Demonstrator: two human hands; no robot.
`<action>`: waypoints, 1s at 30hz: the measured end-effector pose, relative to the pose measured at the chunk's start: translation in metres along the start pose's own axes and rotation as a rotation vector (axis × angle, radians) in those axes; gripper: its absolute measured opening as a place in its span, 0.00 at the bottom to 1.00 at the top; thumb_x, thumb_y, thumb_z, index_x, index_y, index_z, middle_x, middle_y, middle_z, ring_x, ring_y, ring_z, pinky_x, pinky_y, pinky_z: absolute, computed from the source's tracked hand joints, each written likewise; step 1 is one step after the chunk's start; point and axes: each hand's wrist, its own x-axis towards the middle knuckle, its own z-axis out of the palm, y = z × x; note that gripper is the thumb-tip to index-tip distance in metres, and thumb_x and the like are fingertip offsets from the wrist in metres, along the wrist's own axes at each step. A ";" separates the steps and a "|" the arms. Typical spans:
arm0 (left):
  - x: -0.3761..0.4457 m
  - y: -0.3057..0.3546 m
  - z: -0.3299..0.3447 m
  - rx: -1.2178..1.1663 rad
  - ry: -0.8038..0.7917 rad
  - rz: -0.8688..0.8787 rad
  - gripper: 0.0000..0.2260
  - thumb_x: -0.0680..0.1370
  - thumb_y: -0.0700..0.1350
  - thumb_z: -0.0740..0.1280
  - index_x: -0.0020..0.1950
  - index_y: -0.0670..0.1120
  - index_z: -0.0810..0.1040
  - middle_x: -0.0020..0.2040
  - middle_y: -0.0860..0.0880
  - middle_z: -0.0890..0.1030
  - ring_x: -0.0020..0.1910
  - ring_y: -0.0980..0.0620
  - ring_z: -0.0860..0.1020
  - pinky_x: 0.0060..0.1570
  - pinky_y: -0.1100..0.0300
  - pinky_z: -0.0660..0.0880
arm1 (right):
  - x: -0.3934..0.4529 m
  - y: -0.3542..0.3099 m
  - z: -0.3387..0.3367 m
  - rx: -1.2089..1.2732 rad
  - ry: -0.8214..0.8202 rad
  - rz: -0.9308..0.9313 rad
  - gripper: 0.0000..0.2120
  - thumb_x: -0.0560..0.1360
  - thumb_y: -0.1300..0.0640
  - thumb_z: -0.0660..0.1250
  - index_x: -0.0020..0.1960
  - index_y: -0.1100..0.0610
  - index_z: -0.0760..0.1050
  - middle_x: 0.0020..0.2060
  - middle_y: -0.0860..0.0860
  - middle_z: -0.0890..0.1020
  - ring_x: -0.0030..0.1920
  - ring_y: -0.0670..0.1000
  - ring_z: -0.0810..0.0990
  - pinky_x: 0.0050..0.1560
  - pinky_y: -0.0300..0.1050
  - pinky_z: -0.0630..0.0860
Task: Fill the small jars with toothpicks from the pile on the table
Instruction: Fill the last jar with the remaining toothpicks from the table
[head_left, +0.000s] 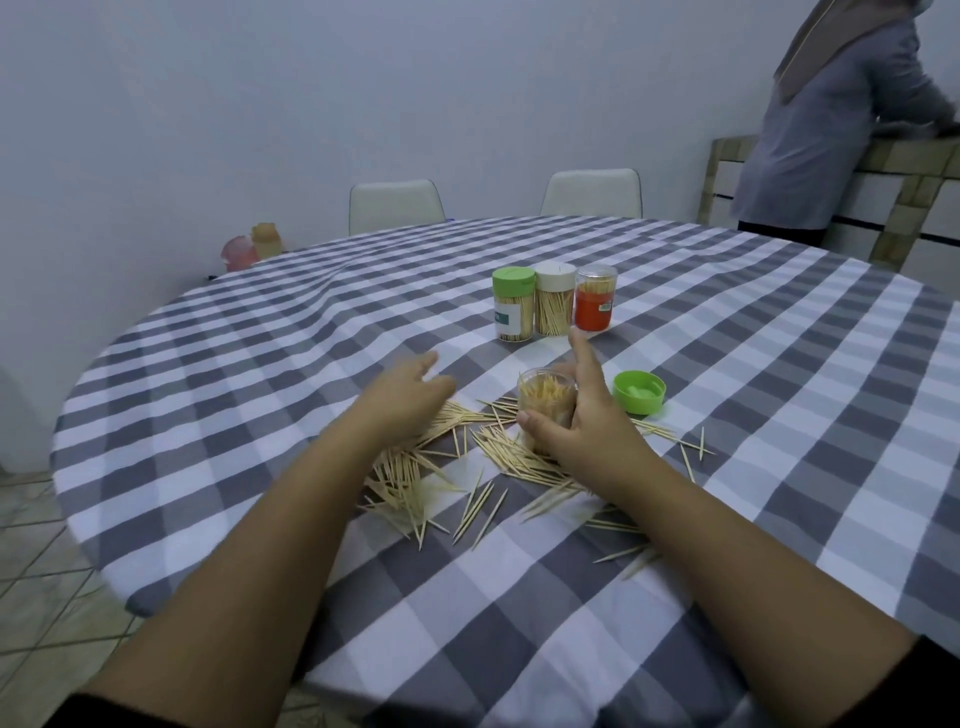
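Observation:
A clear, lidless jar (546, 402) packed with toothpicks stands on the checked tablecloth (727, 467); my right hand (587, 421) grips it, thumb in front and index finger pointing up. Loose toothpicks (415, 483) lie scattered around and in front of the jar. My left hand (410, 395) hovers low over the left part of the pile with its fingers stretched forward; I cannot see anything held in it. A green lid (639, 392) lies upside down just right of the jar.
Three capped, filled jars stand further back: green-lidded (513, 304), white-lidded (555, 299) and one with an orange label (595, 305). Two white chairs (395, 205) stand behind the table. A person (831, 119) leans on a counter at the far right.

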 end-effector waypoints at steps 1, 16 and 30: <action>0.003 -0.006 -0.005 0.069 0.028 -0.061 0.22 0.82 0.47 0.56 0.76 0.46 0.60 0.74 0.44 0.65 0.69 0.44 0.67 0.62 0.54 0.66 | 0.000 0.001 0.001 -0.024 -0.023 0.014 0.46 0.74 0.52 0.69 0.76 0.42 0.38 0.73 0.53 0.62 0.71 0.51 0.65 0.70 0.51 0.65; 0.007 -0.023 -0.015 0.303 -0.132 0.025 0.19 0.81 0.43 0.55 0.73 0.48 0.68 0.72 0.50 0.69 0.70 0.49 0.67 0.70 0.56 0.61 | -0.004 -0.002 0.001 -0.068 -0.033 0.022 0.43 0.74 0.52 0.69 0.76 0.42 0.42 0.70 0.51 0.67 0.66 0.52 0.71 0.69 0.52 0.67; 0.004 -0.007 0.006 0.898 -0.131 0.014 0.25 0.79 0.50 0.61 0.73 0.43 0.62 0.64 0.44 0.74 0.60 0.45 0.74 0.51 0.55 0.73 | -0.006 -0.005 0.000 -0.070 -0.037 0.004 0.42 0.75 0.53 0.69 0.76 0.43 0.43 0.70 0.51 0.66 0.65 0.49 0.71 0.66 0.45 0.68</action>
